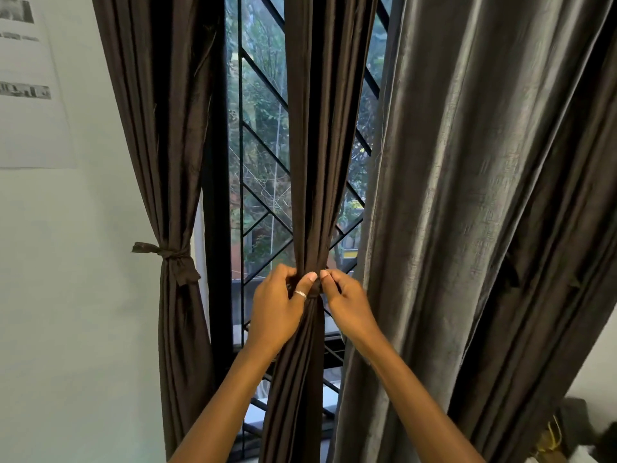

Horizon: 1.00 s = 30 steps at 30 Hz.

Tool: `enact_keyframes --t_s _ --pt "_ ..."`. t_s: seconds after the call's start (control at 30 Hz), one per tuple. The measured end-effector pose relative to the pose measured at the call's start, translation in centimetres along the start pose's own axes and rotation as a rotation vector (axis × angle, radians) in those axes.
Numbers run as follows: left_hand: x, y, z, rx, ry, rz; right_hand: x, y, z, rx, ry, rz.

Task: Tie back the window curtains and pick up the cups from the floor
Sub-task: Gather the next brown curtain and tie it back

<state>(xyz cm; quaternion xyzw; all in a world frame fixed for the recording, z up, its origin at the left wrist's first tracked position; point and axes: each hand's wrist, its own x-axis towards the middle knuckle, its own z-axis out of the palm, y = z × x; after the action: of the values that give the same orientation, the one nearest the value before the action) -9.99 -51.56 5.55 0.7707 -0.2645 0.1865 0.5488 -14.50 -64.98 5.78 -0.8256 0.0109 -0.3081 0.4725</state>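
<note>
A dark brown middle curtain (320,135) hangs gathered into a narrow bunch in front of the window. My left hand (277,305) and my right hand (347,302) pinch a dark fabric tie (316,288) wrapped around the bunch at its waist. A ring shows on my left thumb. The left curtain (167,145) is bound by a knotted tie (170,257) against the wall. A wider grey-brown curtain (474,212) hangs loose on the right. No cups are in view.
The window has a black metal grille (263,168) with trees outside. A printed paper sheet (26,81) is stuck on the pale wall at the upper left. Dark clutter (574,429) sits at the bottom right corner.
</note>
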Motion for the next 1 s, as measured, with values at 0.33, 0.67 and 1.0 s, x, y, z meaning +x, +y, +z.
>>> enact_keyframes --t_s 0.33,0.67,1.0 --pt "-0.2 -0.7 -0.7 -0.107 -0.035 -0.019 -1.3 -0.9 1.2 0.027 0.035 0.023" --pt "-1.6 -0.7 1.8 -0.051 -0.1 0.059 -2.4 0.1 -0.8 0.082 0.079 0.027" --pt "-3.3 2.7 6.1 0.28 0.219 0.012 -1.8 4.7 -6.0 0.077 0.005 0.099"
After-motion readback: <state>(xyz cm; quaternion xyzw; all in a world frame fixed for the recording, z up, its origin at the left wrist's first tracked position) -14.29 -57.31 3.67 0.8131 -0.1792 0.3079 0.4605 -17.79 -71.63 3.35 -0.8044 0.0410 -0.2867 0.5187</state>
